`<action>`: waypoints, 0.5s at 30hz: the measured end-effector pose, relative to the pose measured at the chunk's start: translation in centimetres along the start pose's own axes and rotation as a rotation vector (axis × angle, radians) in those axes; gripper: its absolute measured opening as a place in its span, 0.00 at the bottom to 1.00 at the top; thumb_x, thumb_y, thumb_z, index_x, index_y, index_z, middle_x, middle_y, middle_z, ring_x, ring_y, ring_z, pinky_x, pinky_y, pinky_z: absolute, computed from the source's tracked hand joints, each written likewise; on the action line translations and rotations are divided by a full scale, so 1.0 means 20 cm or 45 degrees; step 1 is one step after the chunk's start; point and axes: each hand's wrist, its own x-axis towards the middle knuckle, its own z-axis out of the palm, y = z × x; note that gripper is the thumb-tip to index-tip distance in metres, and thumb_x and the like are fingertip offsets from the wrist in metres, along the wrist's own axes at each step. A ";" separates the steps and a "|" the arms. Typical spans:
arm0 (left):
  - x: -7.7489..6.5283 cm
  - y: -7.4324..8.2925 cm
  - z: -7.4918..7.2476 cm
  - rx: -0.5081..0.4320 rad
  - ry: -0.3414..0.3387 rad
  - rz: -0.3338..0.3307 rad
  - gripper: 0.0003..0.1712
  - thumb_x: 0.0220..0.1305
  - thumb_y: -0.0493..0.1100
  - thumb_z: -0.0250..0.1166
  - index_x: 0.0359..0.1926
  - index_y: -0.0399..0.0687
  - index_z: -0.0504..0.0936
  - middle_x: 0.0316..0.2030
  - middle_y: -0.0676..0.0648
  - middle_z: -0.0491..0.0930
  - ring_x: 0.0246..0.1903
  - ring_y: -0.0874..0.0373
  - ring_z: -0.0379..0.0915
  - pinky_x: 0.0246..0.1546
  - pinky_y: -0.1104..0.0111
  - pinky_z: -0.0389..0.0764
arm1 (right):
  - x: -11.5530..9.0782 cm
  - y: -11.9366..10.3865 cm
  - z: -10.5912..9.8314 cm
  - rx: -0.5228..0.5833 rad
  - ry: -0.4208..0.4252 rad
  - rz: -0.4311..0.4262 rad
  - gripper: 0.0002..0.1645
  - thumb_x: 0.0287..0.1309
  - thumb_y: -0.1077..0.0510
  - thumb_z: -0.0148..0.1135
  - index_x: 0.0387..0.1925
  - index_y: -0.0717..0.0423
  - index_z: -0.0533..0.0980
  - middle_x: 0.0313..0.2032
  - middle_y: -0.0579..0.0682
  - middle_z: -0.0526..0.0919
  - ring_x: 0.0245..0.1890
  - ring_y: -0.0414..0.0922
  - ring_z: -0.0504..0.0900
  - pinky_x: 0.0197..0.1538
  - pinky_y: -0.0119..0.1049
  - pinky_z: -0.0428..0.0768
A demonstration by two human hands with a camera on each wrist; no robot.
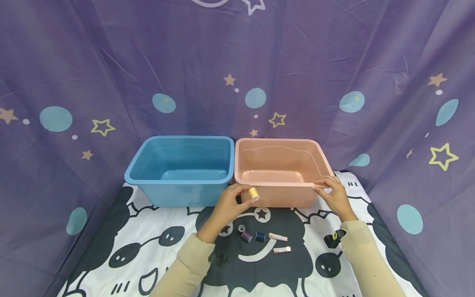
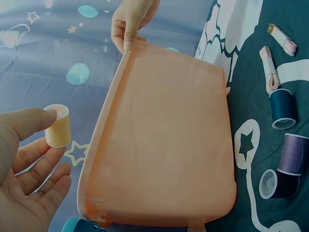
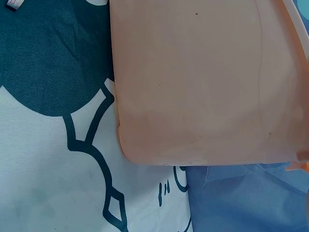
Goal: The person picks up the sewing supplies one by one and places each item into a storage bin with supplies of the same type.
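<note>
My left hand [image 1: 227, 207] pinches a spool of yellow thread [image 1: 254, 193] between thumb and fingers, just in front of the peach-coloured plastic bin's [image 1: 285, 197] near rim. In the left wrist view the yellow spool stands roughly upright against the thumb. My right hand [image 1: 335, 199] grips the bin's rim at its near right corner; the right wrist view shows the bin's outer wall. On the cloth below lie a purple thread spool [image 2: 293, 154], a dark blue one [image 2: 282, 108] and a dark spool [image 2: 280, 184] with its pale end showing.
Left of the peach bin stands a blue bin [image 1: 182, 194], rims nearly touching. A tape measure [image 2: 282, 39] and a folded pale strip [image 2: 269, 70] lie right of the spools. Beneath is a patterned cloth [image 1: 178, 255]; a purple curtain [image 1: 208, 53] hangs behind.
</note>
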 end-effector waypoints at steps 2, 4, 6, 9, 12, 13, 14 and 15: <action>0.01 0.00 0.00 -0.008 0.002 -0.006 0.21 0.53 0.45 0.71 0.48 0.43 0.81 0.45 0.48 0.81 0.46 0.54 0.74 0.49 0.59 0.77 | 0.00 0.00 0.00 0.001 -0.002 0.002 0.10 0.43 0.71 0.71 0.32 0.62 0.82 0.34 0.54 0.81 0.43 0.34 0.68 0.48 0.27 0.63; 0.02 0.00 -0.01 -0.021 0.007 -0.011 0.20 0.53 0.45 0.71 0.48 0.44 0.81 0.45 0.48 0.81 0.46 0.54 0.74 0.49 0.58 0.77 | 0.00 0.00 0.00 0.003 0.000 0.001 0.10 0.42 0.71 0.71 0.32 0.62 0.82 0.33 0.55 0.82 0.43 0.35 0.69 0.48 0.27 0.63; 0.03 0.00 -0.01 -0.029 0.013 -0.020 0.20 0.54 0.45 0.71 0.48 0.44 0.81 0.45 0.48 0.81 0.46 0.54 0.74 0.49 0.59 0.78 | 0.00 0.00 0.00 0.002 0.002 0.000 0.11 0.42 0.71 0.71 0.32 0.62 0.82 0.33 0.55 0.82 0.43 0.35 0.69 0.49 0.26 0.63; 0.04 0.00 -0.02 -0.038 0.031 -0.026 0.21 0.54 0.47 0.70 0.48 0.44 0.81 0.45 0.47 0.80 0.45 0.54 0.75 0.48 0.60 0.78 | 0.00 0.00 0.01 -0.006 0.006 -0.004 0.11 0.42 0.71 0.71 0.32 0.63 0.82 0.33 0.55 0.82 0.43 0.36 0.69 0.49 0.26 0.63; 0.05 -0.01 -0.02 -0.019 0.044 -0.026 0.21 0.55 0.48 0.70 0.48 0.44 0.81 0.45 0.47 0.80 0.45 0.53 0.76 0.47 0.60 0.78 | 0.00 0.00 0.01 -0.010 0.009 0.000 0.11 0.42 0.71 0.71 0.32 0.63 0.82 0.34 0.55 0.81 0.43 0.35 0.68 0.48 0.26 0.63; 0.06 -0.01 -0.02 -0.009 0.047 -0.024 0.21 0.55 0.49 0.70 0.48 0.44 0.81 0.45 0.47 0.80 0.45 0.53 0.77 0.47 0.60 0.78 | 0.00 0.00 0.01 -0.009 0.010 0.000 0.11 0.42 0.71 0.71 0.32 0.63 0.82 0.34 0.55 0.81 0.43 0.35 0.68 0.48 0.26 0.63; 0.06 -0.01 -0.02 0.002 0.049 -0.024 0.21 0.55 0.49 0.70 0.48 0.45 0.81 0.45 0.47 0.80 0.45 0.52 0.77 0.47 0.60 0.78 | 0.00 0.00 0.01 -0.010 0.011 -0.001 0.11 0.42 0.71 0.71 0.32 0.63 0.82 0.34 0.55 0.81 0.43 0.35 0.68 0.48 0.26 0.63; 0.06 -0.01 -0.02 0.015 0.051 -0.020 0.21 0.55 0.49 0.69 0.47 0.44 0.81 0.45 0.47 0.80 0.45 0.52 0.77 0.47 0.60 0.78 | 0.00 0.00 0.01 -0.009 0.013 -0.001 0.11 0.42 0.71 0.71 0.32 0.63 0.82 0.34 0.56 0.81 0.43 0.35 0.68 0.47 0.26 0.63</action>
